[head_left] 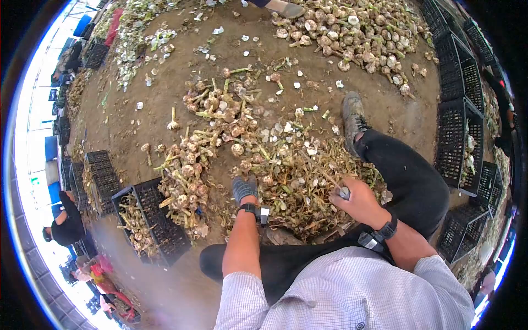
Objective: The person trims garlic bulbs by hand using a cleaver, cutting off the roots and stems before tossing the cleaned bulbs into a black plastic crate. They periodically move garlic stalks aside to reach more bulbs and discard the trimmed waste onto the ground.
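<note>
My left hand (245, 190), in a grey glove, reaches down to the near edge of a heap of garlic bulbs (237, 149) with stalks on. Its fingers point forward, and I see nothing held in them. Closed round a knife (344, 193) is my bare right hand (360, 202); the handle's grey end shows, and what looks like a thin blade points up and left. Under and between my hands lies a pile of cut stalks and dry skins (302, 192). More garlic with long stalks (190, 165) lies left of my left hand.
A black crate (159, 220) with garlic stands at left. Black crates (459, 143) line the right side. A large garlic heap (363, 33) lies at the far right, near another person's foot (291, 10). My shoe (355, 121) rests beside the trimmings. A person (66, 225) is at far left.
</note>
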Tool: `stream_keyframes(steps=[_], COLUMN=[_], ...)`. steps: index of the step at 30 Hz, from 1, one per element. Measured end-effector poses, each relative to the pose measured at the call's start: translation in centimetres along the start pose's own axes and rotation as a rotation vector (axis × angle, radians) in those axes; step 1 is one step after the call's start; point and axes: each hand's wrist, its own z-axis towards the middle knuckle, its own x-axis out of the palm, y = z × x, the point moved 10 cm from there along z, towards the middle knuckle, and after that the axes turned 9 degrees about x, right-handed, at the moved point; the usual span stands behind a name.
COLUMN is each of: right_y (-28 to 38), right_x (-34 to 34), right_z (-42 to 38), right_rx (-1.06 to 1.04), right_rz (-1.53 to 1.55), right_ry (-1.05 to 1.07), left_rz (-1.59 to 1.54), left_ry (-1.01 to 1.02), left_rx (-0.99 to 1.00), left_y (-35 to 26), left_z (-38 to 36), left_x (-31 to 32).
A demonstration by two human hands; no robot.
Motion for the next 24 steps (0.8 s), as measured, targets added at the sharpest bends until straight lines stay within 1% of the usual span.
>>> stream_keyframes(steps=[1, 4, 6, 7, 8, 11, 13, 15, 16, 18, 20, 22, 24], right_y=[-0.5, 0.0, 0.3, 0.2, 0.3, 1.1, 1.5, 2.1, 2.5, 3.0, 3.2, 4.1, 4.9], right_x=[0.3, 0.0, 0.1, 0.3, 0.3, 0.5, 0.5, 0.5, 0.4, 0.5, 0.7, 0.9, 0.9], right_z=[0.4, 1.2, 1.7, 1.8, 1.8, 1.8, 1.6, 0.9, 0.6, -0.3, -1.4, -2.7, -4.4], right_rx=[0.044, 0.066, 0.071, 0.071, 0.069, 0.064, 0.043, 0.002, -0.027, -0.074, -0.106, -0.178, -0.281], right_rz=[-0.006, -0.069, -0.074, -0.064, -0.055, -0.038, -0.036, -0.021, -0.005, -0.003, -0.031, -0.073, -0.082], right_ry=[0.025, 0.034, 0.041, 0.042, 0.041, 0.052, 0.046, 0.028, 0.013, 0.007, 0.019, 0.0, -0.051], left_rz=[0.044, 0.181, -0.023, -0.124, -0.026, -0.384, -0.789, -1.23, -1.343, -1.56, -1.263, -1.193, -0.881], left_ry=[0.002, 0.026, 0.164, 0.231, 0.177, -0.01, 0.141, 0.207, 0.271, 0.409, 0.155, 0.166, 0.246], left_rx=[0.016, 0.063, -0.044, -0.098, -0.01, -0.089, 0.062, 0.191, 0.165, 0.112, 0.598, 0.625, 0.688], left_y=[-0.3, -0.2, -1.6, -1.5, -1.7, -0.6, -2.9, -4.7, -5.1, -8.2, -8.5, -10.8, -14.6], left_z=[1.6, 6.5, 5.1, 4.6, 5.1, 3.8, 1.4, -1.2, -2.6, -8.1, -9.9, -14.8, -20.0], left_x=[0.5, 3.4, 1.2, 1.5, 1.0, 0.8, 0.0, -1.2, -1.2, -4.0, -6.1, -8.5, -12.0])
